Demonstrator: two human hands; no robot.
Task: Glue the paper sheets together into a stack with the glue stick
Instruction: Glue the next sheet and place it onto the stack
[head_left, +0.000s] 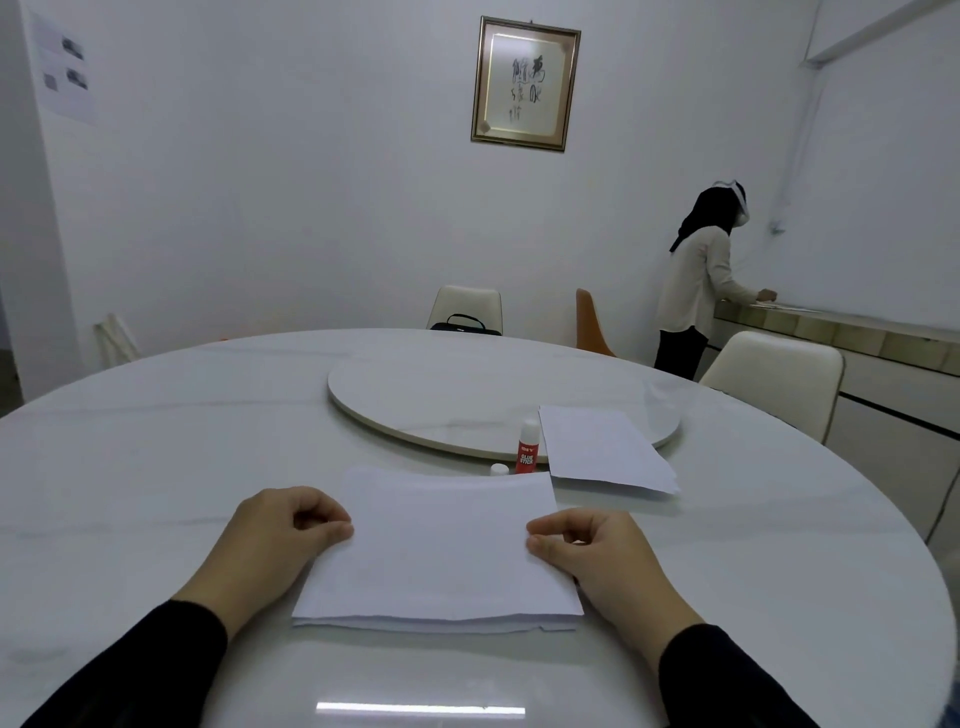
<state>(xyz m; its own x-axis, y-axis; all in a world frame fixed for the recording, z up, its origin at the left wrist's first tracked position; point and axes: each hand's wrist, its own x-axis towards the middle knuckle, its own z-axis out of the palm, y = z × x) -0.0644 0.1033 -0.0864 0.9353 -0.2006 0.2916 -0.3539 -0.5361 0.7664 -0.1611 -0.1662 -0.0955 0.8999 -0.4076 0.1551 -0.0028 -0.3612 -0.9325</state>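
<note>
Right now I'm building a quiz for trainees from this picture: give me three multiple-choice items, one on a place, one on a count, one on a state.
1. Where does the glue stick stand?
A. On the near paper stack
B. Between the two paper piles, at the turntable's edge
C. In the right hand

2. How many piles of paper lie on the table?
A. One
B. Two
C. Four

3. Is the glue stick capped?
A. Yes
B. No, its cap lies beside it
C. Cannot tell

Key: 1 B, it stands upright behind the near paper stack, left of the far pile. 2 B, just those two. 3 B, the small white cap sits at its left.
</note>
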